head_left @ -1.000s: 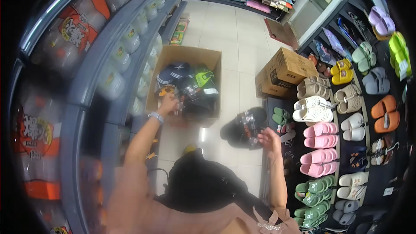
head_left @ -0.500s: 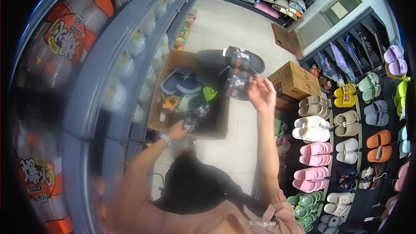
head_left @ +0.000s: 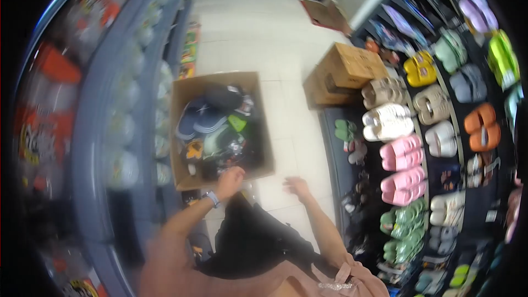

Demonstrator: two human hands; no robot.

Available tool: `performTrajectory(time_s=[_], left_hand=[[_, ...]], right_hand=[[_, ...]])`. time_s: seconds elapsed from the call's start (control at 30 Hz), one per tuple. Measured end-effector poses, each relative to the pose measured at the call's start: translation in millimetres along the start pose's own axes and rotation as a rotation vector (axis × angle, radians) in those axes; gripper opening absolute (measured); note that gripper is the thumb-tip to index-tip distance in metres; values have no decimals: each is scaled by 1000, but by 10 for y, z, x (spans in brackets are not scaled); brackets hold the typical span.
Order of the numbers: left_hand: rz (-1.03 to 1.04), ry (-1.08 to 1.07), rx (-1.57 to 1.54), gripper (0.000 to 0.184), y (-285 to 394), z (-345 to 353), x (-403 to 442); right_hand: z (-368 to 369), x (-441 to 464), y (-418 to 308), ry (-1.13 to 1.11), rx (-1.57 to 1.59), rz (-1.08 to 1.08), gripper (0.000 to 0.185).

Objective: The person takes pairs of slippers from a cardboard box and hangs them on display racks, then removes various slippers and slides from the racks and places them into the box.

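Observation:
A cardboard box [head_left: 266, 154] stands open on the floor, filled with slippers. Inside are navy slippers with white stripes [head_left: 212, 121], a dark pair [head_left: 223, 96] at the far side, a bright green piece [head_left: 237, 123], and black printed slippers [head_left: 234, 147] nearer me. My left hand [head_left: 229, 183], with a watch [head_left: 213, 198] on the wrist, hovers at the box's near edge. Its fingers look bent and blurred; whether they touch anything is unclear. Right of the box, my right hand [head_left: 297, 187] is over the floor with fingers apart and nothing held.
Slippers hang in rows on the right-hand rack, among them white clogs [head_left: 388, 122] and pink slippers [head_left: 404, 184]. Brown cartons [head_left: 352, 69] stand beside it. A grey shelf [head_left: 91, 170] with packaged goods lines the left. Pale floor tiles [head_left: 291, 115] run between.
The dark printed slippers have left my right hand, and a dark pair now lies at the box's far side. My right hand came down and nearer me. The view shifted.

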State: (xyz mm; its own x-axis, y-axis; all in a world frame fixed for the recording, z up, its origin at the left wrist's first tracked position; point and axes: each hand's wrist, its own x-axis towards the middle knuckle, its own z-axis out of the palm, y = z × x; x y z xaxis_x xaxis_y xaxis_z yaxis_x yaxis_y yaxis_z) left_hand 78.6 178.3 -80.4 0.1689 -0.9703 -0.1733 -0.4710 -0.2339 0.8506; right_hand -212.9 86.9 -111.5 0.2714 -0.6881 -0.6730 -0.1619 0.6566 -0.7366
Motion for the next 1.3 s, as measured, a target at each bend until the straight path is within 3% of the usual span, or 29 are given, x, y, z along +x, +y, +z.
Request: performTrajectory(time_s=[0.07, 0.13, 0.2, 0.23, 0.4, 0.47, 0.53, 0.57, 0.6, 0.67, 0.73, 0.8, 0.87, 0.9, 0.97, 1.03, 1.07, 1.1, 1.17, 1.2, 1.3], left_hand=[[313, -38, 9, 10, 59, 278, 78], [391, -154, 43, 10, 259, 514, 110], [437, -334, 126, 11, 378, 847, 79], [598, -474, 203, 12, 586, 1145, 15], [849, -923, 463, 15, 768, 2200, -432], [899, -1150, 610, 17, 874, 2715, -717], [971, -1354, 669, 20, 915, 3282, -968], [1054, -1408, 668, 22, 966, 3511, -1103], [1098, -1505, 661, 23, 1170, 3688, -1297], [1095, -1556, 740, 23, 1235, 4138, -1618], [1190, -1616, 834, 24, 1172, 4556, -1850], [1264, -1627, 900, 24, 1162, 4986, -2108], [1321, -1659, 1084, 25, 1161, 5323, -2327], [1332, -1741, 1110, 25, 1213, 5469, -2459], [1375, -1749, 1110, 24, 1268, 5784, -2764], [1403, -1729, 1012, 21, 1328, 6075, -3123], [1408, -1748, 1014, 21, 1426, 6210, -3329], [1391, -1770, 1001, 21, 1531, 6336, -3555], [1374, -1819, 1016, 20, 1581, 6655, -3938], [1369, -1838, 1004, 20, 1610, 6866, -4107], [1434, -1886, 1033, 21, 1804, 7520, -4624]], right_hand=[[-515, -217, 466, 333, -132, -19, 19], [-953, -606, 906, 537, -184, -36, 19], [-1398, -965, 1643, 676, -12, 58, 18], [-1498, -1386, 2069, 764, 93, 81, 17], [-1246, -2569, 3176, 794, 370, 53, 17], [-1138, -2876, 4042, 843, 468, -70, 18], [-1093, -3244, 4477, 757, -324, 282, 19], [-1047, -2779, 6013, 758, -873, 10, 19], [-911, -3061, 6153, 846, -798, 51, 19], [-526, -3749, 6086, 1023, 143, 244, 21], [-317, -4082, 6246, 1131, 318, 400, 21], [-181, -4481, 6187, 1226, 464, 417, 19], [-140, -4743, 6082, 1372, 950, 437, 18], [-138, -4822, 6022, 1383, 978, 439, 18], [-194, -4906, 5908, 1509, 1363, 366, 17], [-347, -4941, 5927, 1476, 1525, 188, 17], [-547, -4850, 6105, 1411, 1583, 161, 16], [-793, -5258, 5703, 1369, 1520, 233, 15], [-1268, -5491, 5647, 1464, 1483, 140, 17], [-1528, -5378, 5993, 1513, 1470, -72, 19], [-2242, -5875, 6161, 1595, 1384, -231, 24]])
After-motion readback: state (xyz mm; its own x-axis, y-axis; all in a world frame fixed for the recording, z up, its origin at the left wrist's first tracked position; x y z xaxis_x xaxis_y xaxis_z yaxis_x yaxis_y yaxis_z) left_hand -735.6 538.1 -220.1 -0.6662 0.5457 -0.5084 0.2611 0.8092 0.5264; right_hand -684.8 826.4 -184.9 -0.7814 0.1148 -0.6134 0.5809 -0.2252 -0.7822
